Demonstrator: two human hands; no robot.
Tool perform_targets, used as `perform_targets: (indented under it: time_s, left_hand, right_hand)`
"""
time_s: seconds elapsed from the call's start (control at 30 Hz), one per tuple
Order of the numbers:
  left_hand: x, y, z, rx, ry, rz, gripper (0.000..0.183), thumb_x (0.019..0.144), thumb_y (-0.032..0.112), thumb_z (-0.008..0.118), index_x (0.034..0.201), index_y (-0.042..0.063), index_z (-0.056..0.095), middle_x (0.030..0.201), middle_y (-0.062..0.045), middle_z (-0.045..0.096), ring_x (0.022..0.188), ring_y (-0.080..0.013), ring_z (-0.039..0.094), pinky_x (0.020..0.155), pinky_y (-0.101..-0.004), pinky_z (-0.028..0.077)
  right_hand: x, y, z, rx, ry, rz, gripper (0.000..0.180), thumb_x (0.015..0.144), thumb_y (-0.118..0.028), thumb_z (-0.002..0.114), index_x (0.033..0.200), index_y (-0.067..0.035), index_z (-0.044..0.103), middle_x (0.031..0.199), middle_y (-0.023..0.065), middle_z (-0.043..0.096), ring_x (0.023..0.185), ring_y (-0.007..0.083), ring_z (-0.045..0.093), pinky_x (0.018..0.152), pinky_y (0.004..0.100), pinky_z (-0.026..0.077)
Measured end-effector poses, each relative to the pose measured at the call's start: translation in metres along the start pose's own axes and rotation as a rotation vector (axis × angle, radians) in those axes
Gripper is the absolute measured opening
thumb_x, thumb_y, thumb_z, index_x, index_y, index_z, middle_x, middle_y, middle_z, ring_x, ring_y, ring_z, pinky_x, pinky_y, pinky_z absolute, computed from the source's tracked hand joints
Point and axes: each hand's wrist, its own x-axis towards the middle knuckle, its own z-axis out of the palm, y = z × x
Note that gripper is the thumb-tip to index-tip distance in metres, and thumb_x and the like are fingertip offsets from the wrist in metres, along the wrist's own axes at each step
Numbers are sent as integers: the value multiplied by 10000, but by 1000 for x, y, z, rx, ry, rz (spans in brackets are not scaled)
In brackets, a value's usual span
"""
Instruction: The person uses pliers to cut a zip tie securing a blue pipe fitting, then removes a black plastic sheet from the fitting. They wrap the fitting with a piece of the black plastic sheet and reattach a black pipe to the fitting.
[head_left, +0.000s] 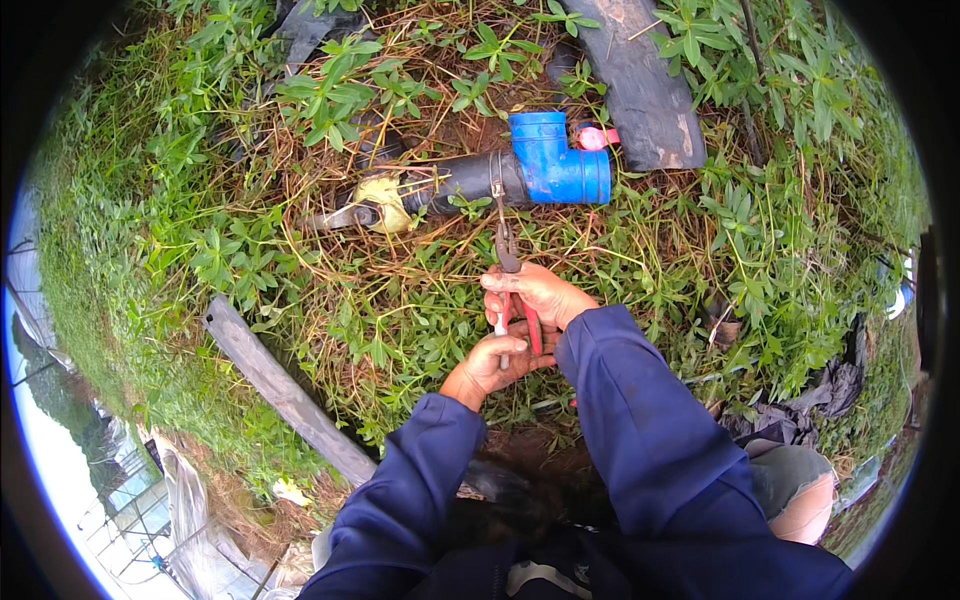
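My right hand (541, 295) grips red-handled pliers (508, 251). Just below it, my left hand (495, 361) is closed around the pale grip of a slim tool whose shaft end is hidden by my right hand. Beyond the pliers' jaws, a metal hose clamp (496, 176) circles a black pipe (465, 180); a thin metal piece runs from the clamp toward the jaws. A blue plastic tee fitting (559, 161) joins the pipe's right end. Yellow material (384, 201) wraps its left part, beside a grey lever-like piece (334, 219).
A flattened dark hose (645, 90) lies at the upper right, near a red-pink plastic piece (594, 138). Another grey hose strip (277, 386) slants through the grass at lower left. Crumpled black sheeting (806, 401) lies at the right. Leafy weeds surround the pipe.
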Motion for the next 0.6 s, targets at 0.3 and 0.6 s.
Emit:
perform_targets:
  time_s: [0.3,0.6]
  left_hand:
    - [-3,-19,4,240,468,117,247,958,220,593,1151,66,593,931,-26,600,752,-133,547,644,-279,426]
    - [2,-21,-6,893,627,327,408,967,302,607,1181,-45,594,1091,-144,695,986,-220,663,853,-371,523]
  right_hand:
    - [18,27,1,-56,264,-263,387,858,-381,785,1000,-69,606,717,68,650,644,215,660,570,355,523]
    - [38,30,41,-631,942,-309,410,852,-322,758,1058,-13,583,820,136,708,801,372,693,728,445,533]
